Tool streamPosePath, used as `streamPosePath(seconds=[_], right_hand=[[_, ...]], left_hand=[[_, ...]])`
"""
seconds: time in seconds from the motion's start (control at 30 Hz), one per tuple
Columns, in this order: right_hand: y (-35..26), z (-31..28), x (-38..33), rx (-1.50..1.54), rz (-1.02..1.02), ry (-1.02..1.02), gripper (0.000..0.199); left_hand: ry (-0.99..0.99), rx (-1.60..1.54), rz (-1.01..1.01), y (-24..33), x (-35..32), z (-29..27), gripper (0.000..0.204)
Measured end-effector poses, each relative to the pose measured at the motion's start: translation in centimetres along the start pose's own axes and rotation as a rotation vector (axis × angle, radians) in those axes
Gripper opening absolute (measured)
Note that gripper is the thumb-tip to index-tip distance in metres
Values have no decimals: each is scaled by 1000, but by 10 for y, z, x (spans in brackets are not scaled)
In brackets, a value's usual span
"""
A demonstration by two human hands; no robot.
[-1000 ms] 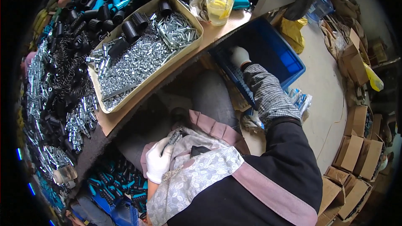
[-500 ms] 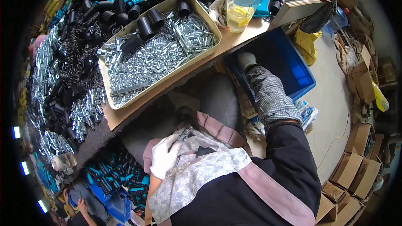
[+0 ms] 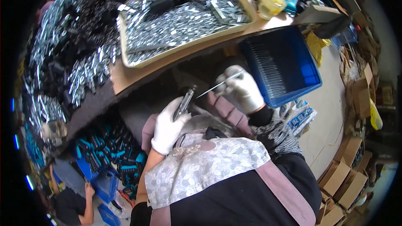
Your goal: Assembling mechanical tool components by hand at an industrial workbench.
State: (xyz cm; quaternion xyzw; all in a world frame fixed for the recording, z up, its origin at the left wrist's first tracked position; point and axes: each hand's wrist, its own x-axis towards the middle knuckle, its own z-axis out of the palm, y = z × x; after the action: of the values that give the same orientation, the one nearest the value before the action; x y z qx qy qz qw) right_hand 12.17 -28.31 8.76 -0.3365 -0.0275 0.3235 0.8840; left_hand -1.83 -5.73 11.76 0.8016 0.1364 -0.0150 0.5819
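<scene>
In my white-gloved left hand [image 3: 168, 126] is a slim metal cylinder [image 3: 186, 102], held tilted over my lap with its end sticking up past the fingers. My white-gloved right hand [image 3: 247, 90] pinches a thin straight metal rod [image 3: 214, 88]; its lower tip points toward the cylinder, close to it but apart. Beside the right hand is a deep blue bin [image 3: 312, 87], where a row of thin pale lines, perhaps more rods, shows along the inside. A patterned apron [image 3: 209, 163] covers my lap.
Ahead, a cream tray [image 3: 188, 47] of small metal parts and black sleeves stands on the table edge. Springs and metal pins [image 3: 90, 69] pile up to its left. A plastic cup [image 3: 272, 5] stands at its right. Cardboard boxes [image 3: 349, 184] line the right; another person [image 3: 71, 205] sits lower left.
My right hand has come out of the blue bin with a thin rod and moved left toward my left hand. The left hand has raised the metal cylinder. The whole view has shifted.
</scene>
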Motion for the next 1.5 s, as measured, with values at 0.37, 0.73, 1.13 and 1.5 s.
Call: streamPosePath(seconds=[0.37, 0.73, 1.13, 1.5], right_hand=[[73, 96, 18, -364, 438, -300, 34], [77, 108, 15, -506, 406, -202, 28], [-1, 85, 34, -934, 74, -17, 9], [-1, 135, 27, -1090, 309, -311, 15]], left_hand=[[405, -295, -144, 3, -45, -56, 37], [402, -312, -132, -3, -44, -70, 33], [323, 99, 114, -1, -56, -94, 34], [190, 178, 262, 15, -57, -88, 34]])
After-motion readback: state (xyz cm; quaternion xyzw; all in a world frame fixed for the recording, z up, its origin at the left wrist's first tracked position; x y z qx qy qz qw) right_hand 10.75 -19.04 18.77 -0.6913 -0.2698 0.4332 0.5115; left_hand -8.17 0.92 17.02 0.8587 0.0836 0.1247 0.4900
